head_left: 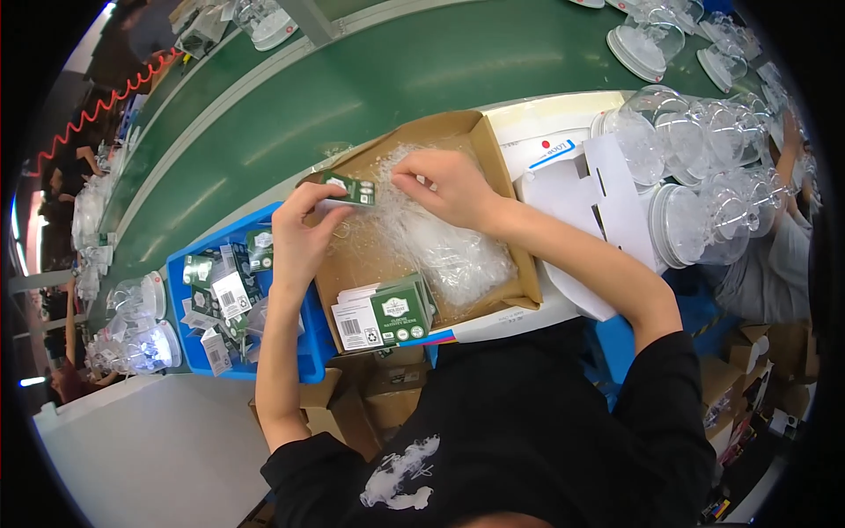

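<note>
Head view: small green card (350, 188), apparently printed, pinched by left hand (304, 231).

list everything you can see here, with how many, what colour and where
cardboard tray: one, brown, centre, under both hands
clear plastic bags: a heap, transparent, inside the tray
green card: one, dark green, held over the tray's left edge
stack of cards: one stack, green and white, tray's near corner
blue bin: one, blue, left of the tray, filled with packaged cards
clear domes: many, transparent with white bases, right side and far edge
white cardboard inserts: a few, white, right of the tray
conveyor belt: one, green, beyond the tray
red coiled cable: one, red, upper left
left hand: holding the green card
right hand: fingers on the plastic bags
</note>
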